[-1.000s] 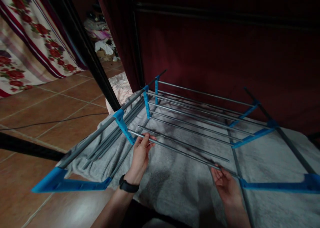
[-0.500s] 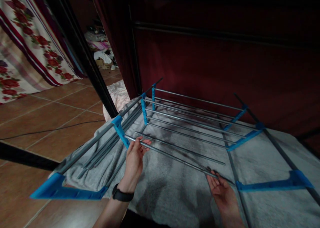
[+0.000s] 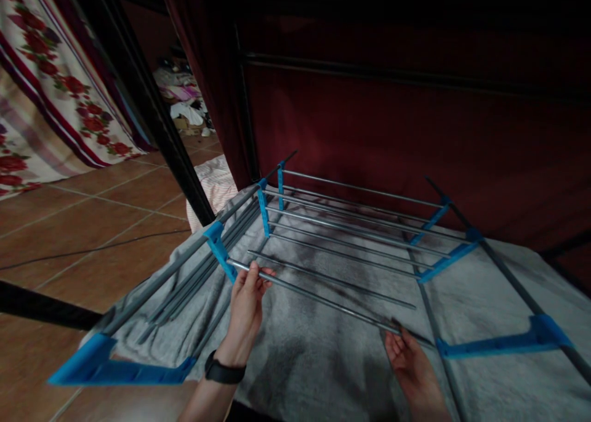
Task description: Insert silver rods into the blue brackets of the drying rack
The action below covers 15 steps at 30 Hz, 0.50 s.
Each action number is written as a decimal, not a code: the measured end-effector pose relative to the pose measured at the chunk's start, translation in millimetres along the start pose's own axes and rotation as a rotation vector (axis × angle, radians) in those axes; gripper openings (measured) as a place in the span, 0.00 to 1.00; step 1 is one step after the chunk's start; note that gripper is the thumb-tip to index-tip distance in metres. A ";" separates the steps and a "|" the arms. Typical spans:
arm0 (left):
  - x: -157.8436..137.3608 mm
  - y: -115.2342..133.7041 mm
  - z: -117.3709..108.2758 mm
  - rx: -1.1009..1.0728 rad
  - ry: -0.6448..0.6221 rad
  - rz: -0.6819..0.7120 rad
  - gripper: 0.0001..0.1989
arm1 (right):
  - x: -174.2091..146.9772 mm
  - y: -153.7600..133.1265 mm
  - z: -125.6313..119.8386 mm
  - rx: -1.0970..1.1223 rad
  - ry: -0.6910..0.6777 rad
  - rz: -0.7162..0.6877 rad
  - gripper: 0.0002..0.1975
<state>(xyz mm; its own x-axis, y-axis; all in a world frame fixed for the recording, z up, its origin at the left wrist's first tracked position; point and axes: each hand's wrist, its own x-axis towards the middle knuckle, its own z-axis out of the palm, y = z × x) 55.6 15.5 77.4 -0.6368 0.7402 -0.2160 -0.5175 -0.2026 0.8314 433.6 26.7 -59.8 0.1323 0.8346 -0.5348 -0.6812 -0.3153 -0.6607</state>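
Note:
A long grey metal rod [image 3: 318, 298] runs between my two hands. Its left end meets a blue plastic bracket [image 3: 220, 249] on the rack's left side. My left hand [image 3: 249, 296] pinches the rod close to that bracket, thumb on top. Toward the other end, my right hand [image 3: 406, 357] grips it from below, near the lower corner of the right blue bracket [image 3: 498, 345]. Whether the right end sits in that bracket I cannot tell. A loose rod [image 3: 332, 280] lies just behind on the grey blanket [image 3: 318, 360]. Farther back, several rods [image 3: 351, 225] span the other blue brackets.
Several loose tubes [image 3: 198, 280] lie along the left side of the rack. A black bed post [image 3: 161, 126] rises at left, with a dark red curtain [image 3: 369, 126] behind. A cable [image 3: 92, 249] crosses the tiled floor [image 3: 115, 206].
The view has shifted slightly. My right hand has closed more firmly around the rod's right part. My left hand keeps its pinch near the left bracket.

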 end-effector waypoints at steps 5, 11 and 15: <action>1.2 -0.3 -0.9 -0.019 0.024 -0.008 0.23 | -1.6 -0.8 5.8 -0.048 -0.018 -0.051 0.18; 5.0 1.1 -19.8 0.015 0.075 -0.081 0.15 | -17.4 -8.4 36.2 0.042 -0.016 -0.115 0.15; 13.4 -3.4 -42.2 0.103 0.076 -0.104 0.11 | -24.1 -15.8 55.4 0.119 -0.093 -0.157 0.11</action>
<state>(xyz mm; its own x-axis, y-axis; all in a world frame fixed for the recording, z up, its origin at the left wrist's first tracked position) 24.7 -1.0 50.0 -0.6261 0.7024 -0.3386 -0.5242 -0.0577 0.8496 401.2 36.6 -7.2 0.1797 0.9091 -0.3758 -0.7382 -0.1279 -0.6623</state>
